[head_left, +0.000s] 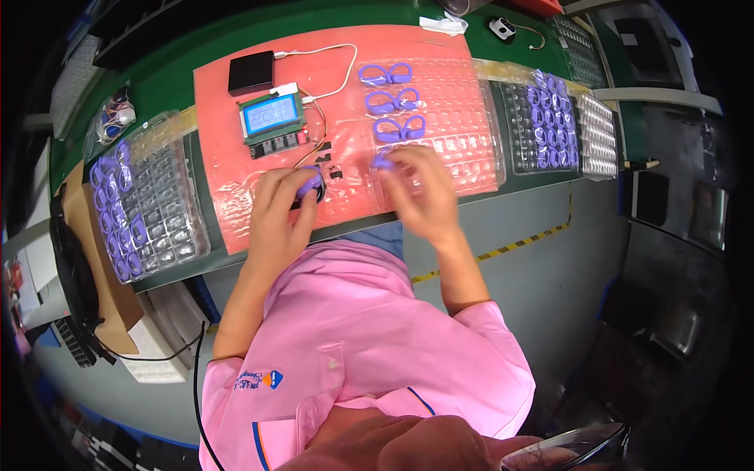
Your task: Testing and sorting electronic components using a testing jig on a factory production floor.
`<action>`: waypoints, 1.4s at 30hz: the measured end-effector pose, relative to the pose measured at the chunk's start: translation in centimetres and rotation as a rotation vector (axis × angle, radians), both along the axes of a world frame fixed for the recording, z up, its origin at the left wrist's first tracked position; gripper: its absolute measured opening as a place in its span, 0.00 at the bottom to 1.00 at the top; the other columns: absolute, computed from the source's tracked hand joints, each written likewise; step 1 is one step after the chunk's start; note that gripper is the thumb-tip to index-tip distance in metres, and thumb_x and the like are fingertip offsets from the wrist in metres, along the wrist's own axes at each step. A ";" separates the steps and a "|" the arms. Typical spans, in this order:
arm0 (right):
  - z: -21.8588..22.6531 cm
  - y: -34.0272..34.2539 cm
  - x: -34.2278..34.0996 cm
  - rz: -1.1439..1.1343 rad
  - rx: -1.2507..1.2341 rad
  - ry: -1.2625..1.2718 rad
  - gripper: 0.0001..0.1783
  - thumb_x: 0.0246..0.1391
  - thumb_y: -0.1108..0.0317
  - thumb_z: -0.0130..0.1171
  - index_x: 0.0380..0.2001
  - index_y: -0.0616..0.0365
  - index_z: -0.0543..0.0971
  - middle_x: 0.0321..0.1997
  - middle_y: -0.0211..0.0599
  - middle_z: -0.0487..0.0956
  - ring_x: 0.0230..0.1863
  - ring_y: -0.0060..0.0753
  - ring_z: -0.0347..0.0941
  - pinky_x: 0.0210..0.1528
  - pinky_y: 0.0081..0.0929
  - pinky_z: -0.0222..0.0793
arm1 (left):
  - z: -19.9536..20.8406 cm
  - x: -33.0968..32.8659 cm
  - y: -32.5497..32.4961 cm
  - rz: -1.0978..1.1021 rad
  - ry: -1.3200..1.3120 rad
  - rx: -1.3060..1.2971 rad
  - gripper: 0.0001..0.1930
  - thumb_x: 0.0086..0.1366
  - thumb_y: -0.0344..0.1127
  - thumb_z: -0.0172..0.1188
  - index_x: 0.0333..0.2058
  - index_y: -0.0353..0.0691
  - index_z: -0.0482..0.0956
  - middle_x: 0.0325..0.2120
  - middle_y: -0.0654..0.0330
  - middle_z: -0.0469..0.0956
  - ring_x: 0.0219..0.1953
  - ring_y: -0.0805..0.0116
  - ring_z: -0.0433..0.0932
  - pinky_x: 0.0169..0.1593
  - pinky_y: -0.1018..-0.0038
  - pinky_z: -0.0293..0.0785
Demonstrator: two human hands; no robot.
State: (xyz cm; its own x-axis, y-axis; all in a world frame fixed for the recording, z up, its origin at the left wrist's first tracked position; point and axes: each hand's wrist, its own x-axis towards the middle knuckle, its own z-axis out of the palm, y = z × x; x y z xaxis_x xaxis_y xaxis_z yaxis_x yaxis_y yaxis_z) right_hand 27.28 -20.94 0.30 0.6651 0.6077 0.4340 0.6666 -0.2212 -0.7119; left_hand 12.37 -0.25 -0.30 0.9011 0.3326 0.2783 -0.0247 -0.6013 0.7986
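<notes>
My left hand [281,210] is closed around a purple ear-hook earphone [309,183], low on the pink mat [236,196]. Just under that earphone a small dark part shows, mostly hidden by my fingers. My right hand [424,192], slightly blurred, pinches another purple ear-hook earphone [383,162] at the left edge of a clear blister tray [459,118]. Three pairs of purple earphones [395,102] lie up that tray's left side. Left of it, beyond my left hand, a small circuit board with a lit blue display [272,115] lies on the mat.
A black box [251,72] joins the board by a white cable [355,59]. Small black pieces [336,172] lie between my hands. Blister trays with purple earphones stand at left [169,228] and right [522,129]. The green table's front edge [345,228] runs before my body.
</notes>
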 end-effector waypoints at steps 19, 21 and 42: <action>-4.5 -5.9 2.1 0.001 -0.138 -0.167 0.13 0.68 0.72 0.60 0.50 0.71 0.81 0.50 0.56 0.80 0.52 0.60 0.77 0.57 0.51 0.71 | -4.2 8.7 -9.1 -0.119 -0.105 0.396 0.16 0.59 0.39 0.65 0.46 0.42 0.82 0.46 0.57 0.77 0.52 0.58 0.75 0.51 0.60 0.74; -4.5 -5.6 2.3 0.023 -0.145 -0.160 0.13 0.68 0.72 0.60 0.49 0.71 0.80 0.49 0.55 0.80 0.52 0.59 0.76 0.57 0.51 0.71 | -4.5 8.5 -9.3 -0.131 -0.081 0.333 0.17 0.57 0.39 0.67 0.45 0.41 0.82 0.46 0.56 0.77 0.52 0.58 0.75 0.51 0.61 0.73; -1.1 -2.9 1.8 -0.103 0.277 -0.188 0.12 0.71 0.66 0.58 0.33 0.62 0.77 0.38 0.46 0.79 0.39 0.47 0.75 0.50 0.44 0.73 | -1.0 3.3 -5.6 -0.064 -0.448 0.070 0.08 0.61 0.31 0.67 0.34 0.36 0.77 0.39 0.55 0.75 0.42 0.54 0.74 0.44 0.58 0.69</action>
